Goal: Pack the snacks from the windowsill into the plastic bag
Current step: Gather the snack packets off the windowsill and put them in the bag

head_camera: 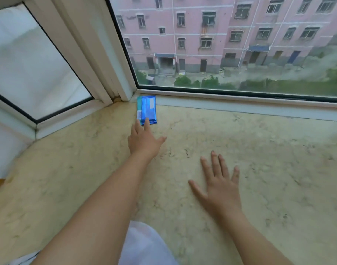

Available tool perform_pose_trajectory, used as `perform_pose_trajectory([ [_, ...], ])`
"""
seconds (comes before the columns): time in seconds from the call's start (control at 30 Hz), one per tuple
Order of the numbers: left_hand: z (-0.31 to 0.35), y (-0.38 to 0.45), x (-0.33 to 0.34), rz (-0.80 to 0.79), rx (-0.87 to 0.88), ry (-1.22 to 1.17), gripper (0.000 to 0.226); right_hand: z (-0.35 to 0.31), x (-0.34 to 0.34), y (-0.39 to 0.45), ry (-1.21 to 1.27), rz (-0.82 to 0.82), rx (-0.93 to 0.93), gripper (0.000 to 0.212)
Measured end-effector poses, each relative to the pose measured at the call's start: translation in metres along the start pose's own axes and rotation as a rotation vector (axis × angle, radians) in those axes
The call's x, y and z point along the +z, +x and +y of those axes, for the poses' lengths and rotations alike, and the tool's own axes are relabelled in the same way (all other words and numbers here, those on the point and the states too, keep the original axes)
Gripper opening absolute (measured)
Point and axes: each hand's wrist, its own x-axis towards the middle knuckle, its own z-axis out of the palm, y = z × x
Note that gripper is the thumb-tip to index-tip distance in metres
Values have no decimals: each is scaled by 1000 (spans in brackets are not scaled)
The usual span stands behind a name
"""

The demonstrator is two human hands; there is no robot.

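Clearly we're reaching: left hand (pixel 142 139) stretched out, straight fingertips just touching the near end of the blue snack packet (pixel 147 109), gripping nothing. Right hand (pixel 220 185) lies flat and spread on the windowsill (pixel 259 169), empty. Packet lies flat in the far corner by the window frame (pixel 98 64). Looks light, thin, slick foil; we'd pinch the near crimped edge. No bag in view.

Your single head camera looks forward and down from above the windowsill (pixel 240 150), close over it, facing the window (pixel 230 44) outside.
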Motion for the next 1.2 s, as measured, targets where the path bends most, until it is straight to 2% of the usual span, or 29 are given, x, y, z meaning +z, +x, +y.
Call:
perform_pose_trajectory([
  [0.17, 2, 59, 8, -6, -72, -61, 79, -3, -1, 40, 3, -14, 26, 81],
  [0.27, 1, 87, 11, 52, -108, -92, 72, -5, -1, 55, -3, -17, 29, 80],
  [0.4, 12, 106, 5, 207, -116, -183, 59, -3, -2, 63, 5, -39, 31, 79],
  [0.53, 16, 113, -2, 221, -206, -394, 82, -3, -3, 67, 2, -35, 35, 77],
  [0.57, 15, 112, -4, 203, -210, -394, 80, -3, -2, 67, 4, -35, 36, 77],
  [0.63, 13, 109, -6, 182, -176, -312, 60, -2, -1, 66, 12, -31, 35, 77],
  [0.73, 6, 99, -8, 162, -131, -359, 38, -2, -2, 66, 24, -18, 40, 78],
  [0.83, -2, 82, -20, 127, -55, -461, 31, -3, -5, 65, 34, -27, 38, 78],
  [1.03, -32, 11, -66, 106, 69, -745, 32, -8, -15, 60, 5, -67, 22, 74],
  [1.2, -62, -76, -97, 51, 107, -927, 36, -21, -38, 19, -64, -225, 15, 67],
])
